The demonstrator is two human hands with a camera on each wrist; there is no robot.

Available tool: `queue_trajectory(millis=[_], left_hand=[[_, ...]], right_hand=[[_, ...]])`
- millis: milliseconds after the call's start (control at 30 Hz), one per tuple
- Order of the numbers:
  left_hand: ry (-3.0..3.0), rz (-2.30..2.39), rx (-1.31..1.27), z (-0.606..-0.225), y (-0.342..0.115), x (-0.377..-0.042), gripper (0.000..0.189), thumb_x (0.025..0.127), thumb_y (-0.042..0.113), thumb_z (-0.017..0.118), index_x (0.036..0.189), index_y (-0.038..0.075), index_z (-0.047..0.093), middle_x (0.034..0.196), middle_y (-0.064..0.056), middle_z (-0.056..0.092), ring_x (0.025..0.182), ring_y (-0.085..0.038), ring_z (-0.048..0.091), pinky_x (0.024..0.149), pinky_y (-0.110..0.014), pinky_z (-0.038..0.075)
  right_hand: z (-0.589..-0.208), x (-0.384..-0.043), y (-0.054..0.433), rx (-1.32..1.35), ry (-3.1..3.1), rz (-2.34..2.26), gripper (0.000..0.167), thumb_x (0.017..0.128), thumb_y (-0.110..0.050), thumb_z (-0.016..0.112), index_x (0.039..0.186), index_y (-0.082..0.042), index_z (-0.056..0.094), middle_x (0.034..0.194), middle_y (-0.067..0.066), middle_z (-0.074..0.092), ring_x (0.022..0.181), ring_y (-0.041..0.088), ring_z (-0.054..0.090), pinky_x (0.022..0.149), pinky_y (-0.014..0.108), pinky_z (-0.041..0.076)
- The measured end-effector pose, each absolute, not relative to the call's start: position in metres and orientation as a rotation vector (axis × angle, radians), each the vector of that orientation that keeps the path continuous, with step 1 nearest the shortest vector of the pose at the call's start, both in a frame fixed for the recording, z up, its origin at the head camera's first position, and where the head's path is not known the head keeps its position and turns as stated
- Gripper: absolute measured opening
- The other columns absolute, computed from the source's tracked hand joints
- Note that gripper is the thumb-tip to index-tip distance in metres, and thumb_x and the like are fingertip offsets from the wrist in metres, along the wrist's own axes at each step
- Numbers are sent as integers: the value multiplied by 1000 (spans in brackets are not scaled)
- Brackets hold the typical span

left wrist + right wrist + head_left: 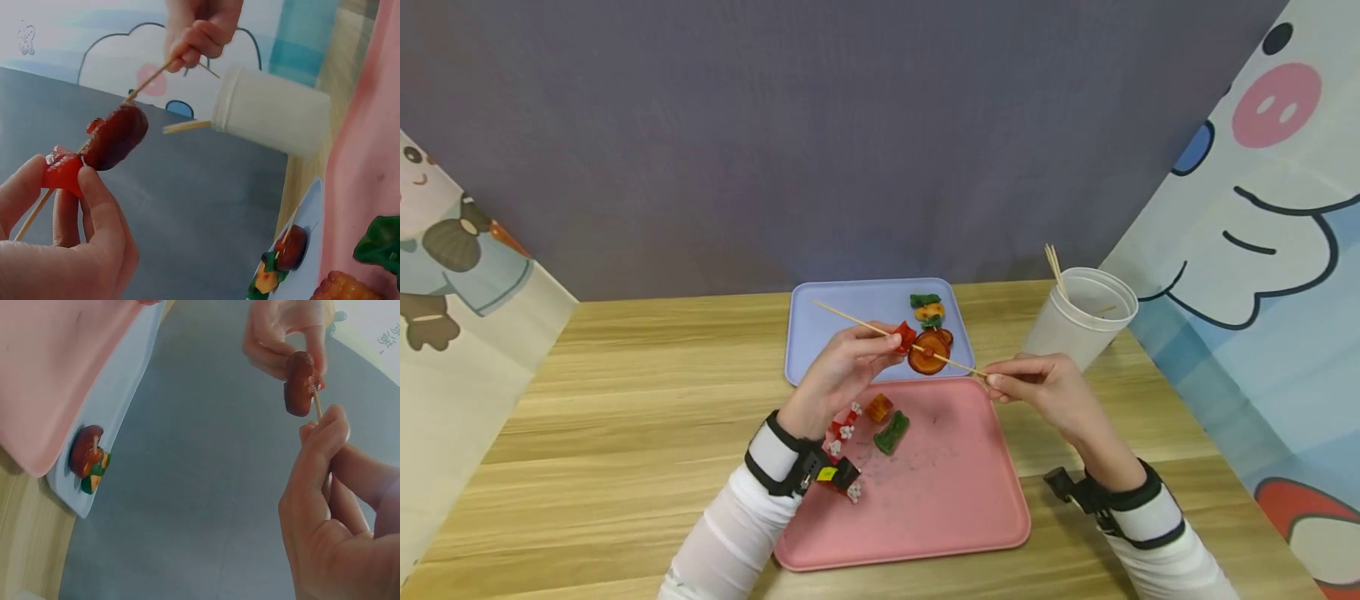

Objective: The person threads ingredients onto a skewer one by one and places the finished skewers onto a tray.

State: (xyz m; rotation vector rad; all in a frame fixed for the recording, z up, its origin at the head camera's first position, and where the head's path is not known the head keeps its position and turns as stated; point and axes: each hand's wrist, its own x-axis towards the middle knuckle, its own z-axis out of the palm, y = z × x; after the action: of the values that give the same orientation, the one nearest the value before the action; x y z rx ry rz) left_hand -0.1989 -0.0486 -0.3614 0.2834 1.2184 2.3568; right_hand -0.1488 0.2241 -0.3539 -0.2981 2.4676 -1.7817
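Near the twelve-o'clock edge of the pink tray (940,504), the left hand (841,367) pinches a red piece (905,337) on the skewer (961,365), the right hand (1051,387) pinches its four-o'clock end, apparently mid-threading, which next calls for sliding red snugly against the brown slice (921,363).

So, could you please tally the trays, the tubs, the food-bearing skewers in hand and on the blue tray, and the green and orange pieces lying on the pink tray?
Trays: 2 (pink tray, blue tray)
White tub: 1
Food-bearing skewers: 2 (held skewer, resting skewer)
Green piece: 1
Orange piece: 1
Total: 7
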Motion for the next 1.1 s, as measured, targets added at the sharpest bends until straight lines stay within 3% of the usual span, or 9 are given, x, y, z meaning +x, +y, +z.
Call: queue_trajectory(millis=[200, 400, 867, 1100], left_hand=[[1235, 2351, 261, -363, -45, -198, 25, 94, 2, 52, 79, 11, 70, 81, 3, 64, 80, -13, 61, 84, -26, 51], [1247, 2353, 243, -364, -44, -198, 24, 94, 0, 51, 80, 10, 68, 81, 2, 65, 81, -13, 62, 85, -25, 51], [1305, 2333, 199, -370, -40, -199, 18, 95, 3, 52, 82, 10, 63, 81, 2, 62, 81, -14, 62, 85, -25, 51], [1331, 2307, 234, -369, -40, -199, 10, 94, 4, 54, 91, 8, 63, 90, 1, 64, 88, -14, 61, 91, -27, 48]], right_hand=[[-351, -147, 227, -339, 2461, -1758, 27, 88, -6, 65, 107, 14, 65, 85, -4, 71, 71, 8, 68, 67, 26, 57], [-352, -148, 228, -391, 2398, -1743, 28, 90, -4, 61, 110, 16, 62, 87, -9, 71, 73, 6, 67, 67, 27, 57], [-362, -152, 227, -401, 2284, -1697, 30, 88, -4, 64, 110, 16, 62, 81, -6, 72, 73, 8, 68, 67, 30, 58], [-364, -153, 230, -377, 2285, -1725, 29, 88, -2, 63, 109, 18, 61, 84, -6, 71, 73, 9, 69, 68, 29, 58]])
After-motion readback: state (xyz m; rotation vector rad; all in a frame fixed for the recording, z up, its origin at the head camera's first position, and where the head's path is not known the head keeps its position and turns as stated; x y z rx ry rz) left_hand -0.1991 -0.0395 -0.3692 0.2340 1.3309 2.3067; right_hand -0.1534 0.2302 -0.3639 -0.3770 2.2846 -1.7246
